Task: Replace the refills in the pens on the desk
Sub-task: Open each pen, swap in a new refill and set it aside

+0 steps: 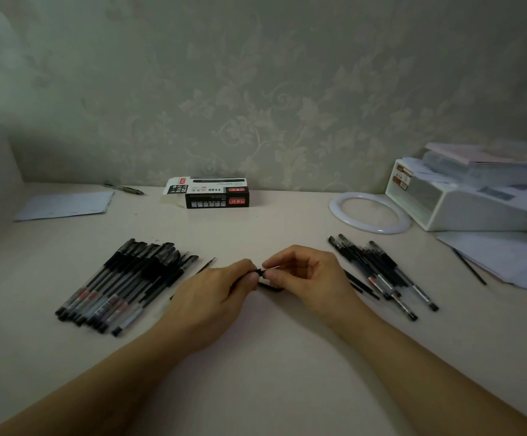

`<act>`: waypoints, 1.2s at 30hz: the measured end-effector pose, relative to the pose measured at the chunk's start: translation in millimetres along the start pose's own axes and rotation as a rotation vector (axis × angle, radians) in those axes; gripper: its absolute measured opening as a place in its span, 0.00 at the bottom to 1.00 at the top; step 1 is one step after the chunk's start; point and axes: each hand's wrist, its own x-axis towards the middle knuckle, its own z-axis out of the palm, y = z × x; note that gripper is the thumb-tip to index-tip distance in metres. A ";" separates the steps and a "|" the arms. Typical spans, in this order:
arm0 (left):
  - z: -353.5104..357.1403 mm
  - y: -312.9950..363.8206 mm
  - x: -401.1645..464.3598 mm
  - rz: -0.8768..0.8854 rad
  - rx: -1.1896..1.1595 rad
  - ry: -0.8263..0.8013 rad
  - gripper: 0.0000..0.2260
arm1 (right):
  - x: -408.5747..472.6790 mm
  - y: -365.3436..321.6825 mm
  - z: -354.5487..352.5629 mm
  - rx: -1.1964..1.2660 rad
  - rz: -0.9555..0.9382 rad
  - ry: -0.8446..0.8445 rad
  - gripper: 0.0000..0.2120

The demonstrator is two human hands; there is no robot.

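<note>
Left hand (211, 294) and right hand (303, 275) pinch one black pen (260, 272)

Most of the slim black pen (257, 273) sits hidden inside the curled left hand (211, 297); only its dark end shows between the fingertips of both hands, and whether it is a tip or a cap cannot be told. The right hand (306, 278) covers the near ends of some loose black refills (361, 284). The stack of white papers (507, 259) at the desk's right edge is cut off by the frame. Small print on the black-and-white cardboard pen box (215, 194) by the desk's far edge is mostly unreadable.
</note>
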 end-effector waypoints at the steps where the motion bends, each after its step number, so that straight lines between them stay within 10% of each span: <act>1: -0.4 -0.2 0.6 -0.007 -0.001 -0.008 0.12 | -0.2 -1.3 -0.2 -0.010 0.002 -0.003 0.04; 12: -4.3 0.4 4.5 0.010 0.031 -0.033 0.07 | -1.5 -2.6 1.4 -0.102 0.017 0.014 0.03; 22: -5.8 5.6 2.8 0.092 0.026 0.047 0.07 | -1.5 -0.6 6.7 -0.462 -0.028 0.082 0.25; 29: -7.6 3.5 0.9 0.037 0.077 0.017 0.14 | -0.2 1.3 2.6 -0.387 -0.048 -0.004 0.06; 36: -5.8 6.2 -0.3 0.046 0.085 0.016 0.12 | -0.5 1.6 6.2 -0.410 -0.077 0.025 0.23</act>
